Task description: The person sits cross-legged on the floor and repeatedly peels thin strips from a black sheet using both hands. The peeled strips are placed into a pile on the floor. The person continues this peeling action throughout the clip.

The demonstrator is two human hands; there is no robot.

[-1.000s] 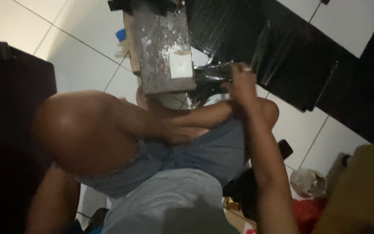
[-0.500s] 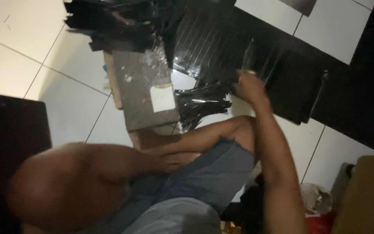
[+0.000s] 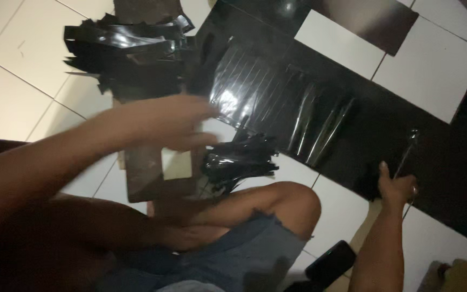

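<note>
My left hand (image 3: 177, 123) is blurred, stretched forward with its fingers out above a worn wooden board (image 3: 147, 176) that carries a pale square patch (image 3: 177, 164). It holds nothing. A small bundle of black plastic strips (image 3: 239, 159) lies just right of the board, by my bare knee (image 3: 293, 201). My right hand (image 3: 397, 187) rests at the near edge of a wide black plastic sheet (image 3: 298, 103), fingers curled on a thin shiny strip (image 3: 408, 148) that runs up from it.
A heap of cut black plastic pieces (image 3: 125, 51) lies at the far end of the board. The floor is pale tile (image 3: 433, 65). A dark phone-like slab (image 3: 331, 261) lies beside my leg, and a brownish object (image 3: 466, 276) sits at the lower right corner.
My left arm has risen from my lap and reached forward over the board. My right hand has left the strip bundle and moved right to the sheet's near edge.
</note>
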